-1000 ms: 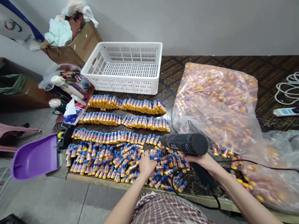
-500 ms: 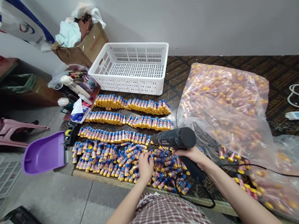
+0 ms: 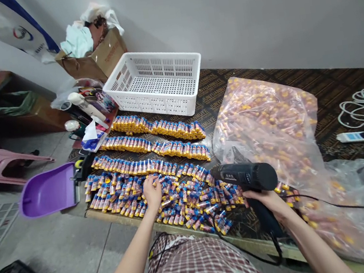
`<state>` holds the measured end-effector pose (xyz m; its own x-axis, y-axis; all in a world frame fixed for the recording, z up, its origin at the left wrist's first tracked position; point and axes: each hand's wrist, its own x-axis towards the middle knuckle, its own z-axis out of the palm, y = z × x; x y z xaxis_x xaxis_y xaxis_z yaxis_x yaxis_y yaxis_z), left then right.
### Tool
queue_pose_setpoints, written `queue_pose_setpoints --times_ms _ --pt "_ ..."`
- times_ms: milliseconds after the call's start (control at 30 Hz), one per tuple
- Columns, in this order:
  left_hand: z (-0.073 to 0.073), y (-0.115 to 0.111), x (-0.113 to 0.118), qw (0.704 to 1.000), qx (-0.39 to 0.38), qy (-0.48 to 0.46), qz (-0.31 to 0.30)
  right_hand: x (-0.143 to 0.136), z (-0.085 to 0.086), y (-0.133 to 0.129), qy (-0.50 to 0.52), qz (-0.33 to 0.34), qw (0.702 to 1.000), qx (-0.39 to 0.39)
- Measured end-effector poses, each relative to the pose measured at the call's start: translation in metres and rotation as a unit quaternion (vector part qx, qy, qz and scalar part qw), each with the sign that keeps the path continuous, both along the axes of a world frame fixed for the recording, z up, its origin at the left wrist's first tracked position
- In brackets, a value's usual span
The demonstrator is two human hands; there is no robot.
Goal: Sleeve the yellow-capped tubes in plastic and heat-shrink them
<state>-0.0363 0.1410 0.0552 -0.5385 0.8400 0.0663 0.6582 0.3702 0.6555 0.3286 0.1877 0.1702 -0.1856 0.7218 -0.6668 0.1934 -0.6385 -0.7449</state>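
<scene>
Small blue-and-yellow tubes [image 3: 128, 166] lie in several rows on the dark patterned board, with a looser heap [image 3: 179, 211] along its front edge. My left hand [image 3: 152, 192] is over the heap with fingers bent together at the tubes; what they pinch, if anything, is too small to name. In my right hand [image 3: 267, 201] is the handle of a black heat gun [image 3: 245, 176]. Its nozzle points left, over the right end of the tubes. To the right lies a large clear bag [image 3: 267, 115] full of pink and yellow tubes.
A white basket [image 3: 156, 83] stands behind the rows, beside a cardboard box [image 3: 99, 57]. A purple dustpan [image 3: 49, 191] is at left. The black cord [image 3: 326, 201] crosses the bag; a power strip [image 3: 358, 136] lies far right.
The heat gun in my right hand has moved right, away from my left hand. My left hand has shifted left and slightly up over the tubes. The view has shifted a little.
</scene>
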Motion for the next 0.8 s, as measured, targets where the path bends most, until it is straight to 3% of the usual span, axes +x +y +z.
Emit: queue_pose_setpoints --times_ms 167,367,800 --pt "0.001 -0.019 -0.025 1.000 0.008 0.006 0.011 -0.060 -0.001 0.006 0.030 0.026 0.999 0.010" --pt "-0.011 -0.043 -0.069 0.999 0.013 -0.019 0.025 -0.135 -0.002 0.009 0.059 0.042 0.997 0.005" --pt "-0.016 -0.070 -0.199 0.997 0.017 -0.062 0.040 -0.261 0.022 0.013 0.032 0.067 0.997 0.025"
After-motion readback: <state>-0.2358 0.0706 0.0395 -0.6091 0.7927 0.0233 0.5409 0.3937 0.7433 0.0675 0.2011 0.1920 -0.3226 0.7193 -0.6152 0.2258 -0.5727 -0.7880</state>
